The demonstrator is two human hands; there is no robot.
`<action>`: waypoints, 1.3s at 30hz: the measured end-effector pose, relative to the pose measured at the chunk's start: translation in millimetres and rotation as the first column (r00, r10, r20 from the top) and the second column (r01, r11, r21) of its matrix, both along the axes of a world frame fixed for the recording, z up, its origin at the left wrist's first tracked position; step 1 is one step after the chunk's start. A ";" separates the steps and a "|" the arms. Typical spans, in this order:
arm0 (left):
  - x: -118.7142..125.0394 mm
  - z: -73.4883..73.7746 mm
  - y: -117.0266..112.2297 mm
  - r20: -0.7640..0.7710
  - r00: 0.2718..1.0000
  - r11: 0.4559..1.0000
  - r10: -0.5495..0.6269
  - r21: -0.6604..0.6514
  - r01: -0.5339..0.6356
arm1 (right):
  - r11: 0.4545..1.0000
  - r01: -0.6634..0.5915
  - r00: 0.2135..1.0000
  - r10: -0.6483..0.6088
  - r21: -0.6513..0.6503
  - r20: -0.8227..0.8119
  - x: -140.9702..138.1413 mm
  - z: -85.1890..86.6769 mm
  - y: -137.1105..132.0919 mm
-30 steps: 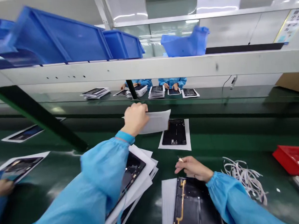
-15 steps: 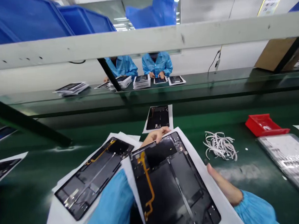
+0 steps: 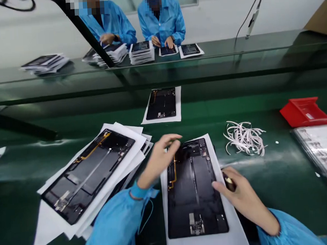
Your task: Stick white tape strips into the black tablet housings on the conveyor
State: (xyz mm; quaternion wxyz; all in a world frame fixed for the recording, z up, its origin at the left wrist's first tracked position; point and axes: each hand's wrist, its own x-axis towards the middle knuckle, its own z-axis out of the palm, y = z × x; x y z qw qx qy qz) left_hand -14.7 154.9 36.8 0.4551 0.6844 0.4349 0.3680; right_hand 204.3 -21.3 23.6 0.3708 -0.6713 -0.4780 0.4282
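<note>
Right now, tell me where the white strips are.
In the head view, the white strips lie on the green bench, right of the tablet housing and left of the red tray.

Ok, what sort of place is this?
Probably an electronics assembly line: black tablet back housings on white paper sheets, a long green workbench, and people in blue smocks handling similar panels across it.
</note>
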 end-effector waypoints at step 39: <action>49.4 -26.2 -48.4 -0.440 0.891 0.964 -0.115 0.167 0.207 | 0.928 0.196 0.980 -0.200 0.316 -0.020 8.5 -19.7 54.2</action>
